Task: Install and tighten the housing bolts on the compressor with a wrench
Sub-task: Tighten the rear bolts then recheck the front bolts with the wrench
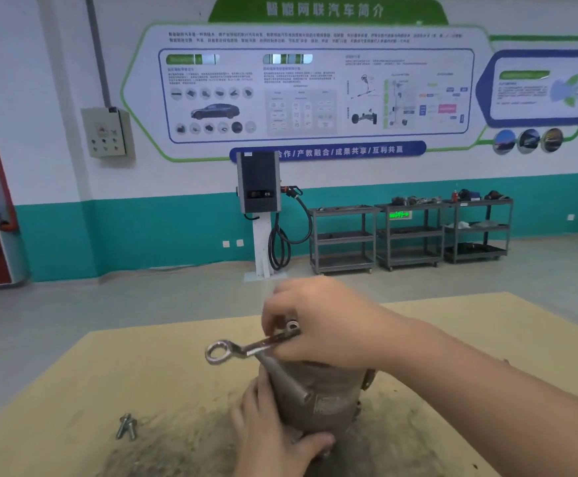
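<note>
Closest to me, my left hand (273, 432) is wrapped around the lower body of the compressor (322, 397), which stands on end on the tan worktable (74, 390), steadying it against the dirty patch of the board. Just to the left, well apart from the compressor, two loose housing bolts (126, 426) lie together on the table, so I judge the job only partly done: those still have to go in.

Above the compressor, my right hand (318, 325) grips the shank of a ring wrench (249, 346). Its ring end sticks out free to the left, over nothing; the other end is hidden under my fingers at the top of the housing, next to what looks like a bolt head (292, 326). I cannot tell whether the wrench is seated on it.

I take this as the tightening step on one top bolt. The next move calls for a firm seat on the head, then a short swing while the left hand resists the twist.

Farther off, a charging post (258, 187) stands by the wall with grey shelf carts (408, 235) to its right.
</note>
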The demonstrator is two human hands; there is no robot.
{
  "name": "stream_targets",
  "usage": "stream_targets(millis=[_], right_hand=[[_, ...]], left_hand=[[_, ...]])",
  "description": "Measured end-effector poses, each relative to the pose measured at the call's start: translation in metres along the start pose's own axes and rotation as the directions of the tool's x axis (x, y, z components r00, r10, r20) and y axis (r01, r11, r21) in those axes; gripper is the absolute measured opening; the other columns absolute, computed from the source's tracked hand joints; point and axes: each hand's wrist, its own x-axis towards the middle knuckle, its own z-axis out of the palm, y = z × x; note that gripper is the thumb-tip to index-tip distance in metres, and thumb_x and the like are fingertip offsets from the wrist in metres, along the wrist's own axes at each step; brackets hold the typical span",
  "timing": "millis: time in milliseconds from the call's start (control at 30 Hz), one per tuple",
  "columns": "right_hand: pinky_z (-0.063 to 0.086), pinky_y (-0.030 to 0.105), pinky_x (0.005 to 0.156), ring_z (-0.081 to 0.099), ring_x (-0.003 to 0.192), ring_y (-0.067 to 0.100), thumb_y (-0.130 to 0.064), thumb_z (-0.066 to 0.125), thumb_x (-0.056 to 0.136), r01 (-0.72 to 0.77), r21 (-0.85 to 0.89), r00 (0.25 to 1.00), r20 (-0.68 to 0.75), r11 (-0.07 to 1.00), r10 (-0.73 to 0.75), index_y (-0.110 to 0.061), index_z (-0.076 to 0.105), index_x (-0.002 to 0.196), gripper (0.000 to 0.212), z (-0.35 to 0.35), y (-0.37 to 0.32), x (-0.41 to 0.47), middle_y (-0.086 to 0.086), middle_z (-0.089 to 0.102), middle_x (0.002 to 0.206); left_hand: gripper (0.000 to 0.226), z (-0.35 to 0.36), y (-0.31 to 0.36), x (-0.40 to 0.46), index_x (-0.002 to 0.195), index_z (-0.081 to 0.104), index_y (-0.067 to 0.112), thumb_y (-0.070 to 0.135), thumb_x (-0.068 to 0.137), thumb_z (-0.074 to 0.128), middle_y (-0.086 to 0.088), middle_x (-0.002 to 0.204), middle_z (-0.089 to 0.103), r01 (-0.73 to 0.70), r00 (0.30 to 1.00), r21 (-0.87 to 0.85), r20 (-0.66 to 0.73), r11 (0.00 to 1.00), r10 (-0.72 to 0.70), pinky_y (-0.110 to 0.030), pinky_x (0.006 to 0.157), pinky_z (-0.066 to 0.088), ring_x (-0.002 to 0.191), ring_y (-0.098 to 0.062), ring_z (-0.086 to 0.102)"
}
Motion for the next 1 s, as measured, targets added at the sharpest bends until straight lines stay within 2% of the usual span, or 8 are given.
stream_targets(millis=[167,300,433,533,700,800,900,1000], right_hand=[[0.042,0.023,0.053,0.056,0.065,0.014,-0.015,0.068,0.082,-0.475,0.121,0.876,0.153,0.871,0.457,-0.008,0.061,0.093,0.015,-0.001,0.037,0.067,0.004,0.065,0.083],[0.029,0.019,0.042,0.036,0.041,0.011,0.0,0.064,0.085,-0.732,0.556,0.615,0.29,0.393,0.734,-0.004,0.055,0.072,0.016,-0.008,0.089,0.053,0.004,0.047,0.051],[0.029,0.009,0.03,0.036,0.031,0.002,0.005,0.055,0.09,-0.461,0.841,0.393,0.479,-0.282,0.785,-0.002,0.053,0.082,0.011,-0.007,0.117,-0.006,0.001,0.044,0.05],[0.027,0.011,0.03,0.037,0.035,0.004,0.0,0.053,0.092,-0.15,0.89,0.413,0.452,-0.431,0.79,-0.007,0.049,0.076,0.018,0.005,0.108,-0.049,-0.001,0.043,0.046],[0.022,0.021,0.041,0.028,0.047,0.012,-0.004,0.063,0.089,0.186,0.983,0.363,-0.064,-0.004,0.93,-0.019,0.048,0.073,0.027,0.041,0.059,-0.1,0.0,0.037,0.058],[0.033,0.015,0.05,0.042,0.05,0.007,-0.022,0.074,0.079,-0.017,0.87,0.315,-0.464,0.493,0.828,-0.021,0.051,0.062,0.029,0.05,0.027,-0.114,-0.009,0.047,0.053],[0.031,0.012,0.049,0.039,0.049,0.003,-0.01,0.071,0.074,-0.044,0.449,0.554,-0.732,0.892,0.396,-0.018,0.054,0.056,0.026,0.048,0.0,-0.104,-0.007,0.047,0.051],[0.042,0.023,0.047,0.047,0.051,0.014,0.0,0.064,0.061,0.06,0.077,0.797,-0.604,0.995,-0.001,-0.013,0.055,0.057,0.016,0.045,-0.01,-0.071,-0.002,0.053,0.054]], left_hand=[[0.139,-0.002,-0.003,0.002,0.152,-0.009,0.029,0.065,0.053,0.082,0.007,0.15,0.026,0.019,0.999,-0.038,0.03,0.999,-0.018,-0.028,0.115,0.018,0.14,-0.017,0.018],[0.138,-0.002,-0.006,0.003,0.153,-0.006,0.03,0.065,0.052,0.081,0.009,0.149,0.029,-0.001,0.999,-0.033,0.053,0.999,0.003,-0.024,0.11,0.018,0.138,-0.015,0.024],[0.137,0.0,-0.006,-0.001,0.155,0.001,0.03,0.059,0.05,0.085,0.007,0.144,0.034,-0.03,0.999,-0.086,0.01,0.996,0.031,-0.025,0.111,0.018,0.134,-0.016,0.025],[0.129,0.001,-0.006,-0.004,0.154,0.014,0.029,0.05,0.05,0.088,0.006,0.137,0.041,-0.075,0.997,-0.141,-0.021,0.987,0.073,-0.026,0.108,0.023,0.128,-0.016,0.028],[0.129,0.0,-0.008,-0.007,0.155,0.016,0.023,0.048,0.052,0.09,0.001,0.137,0.043,-0.073,0.997,-0.127,-0.041,0.989,0.068,-0.027,0.109,0.023,0.126,-0.019,0.028],[0.125,-0.001,-0.01,-0.006,0.152,0.024,0.021,0.05,0.05,0.09,0.0,0.132,0.047,-0.065,0.997,-0.11,-0.035,0.992,0.061,-0.03,0.107,0.026,0.124,-0.02,0.031],[0.119,-0.001,-0.011,-0.006,0.149,0.03,0.022,0.051,0.05,0.089,0.002,0.128,0.049,-0.059,0.998,-0.114,-0.04,0.992,0.055,-0.032,0.105,0.03,0.123,-0.021,0.033],[0.116,0.0,-0.009,-0.004,0.148,0.032,0.021,0.05,0.05,0.088,0.002,0.131,0.051,-0.08,0.997,-0.111,-0.03,0.991,0.077,-0.031,0.104,0.031,0.126,-0.022,0.041]])
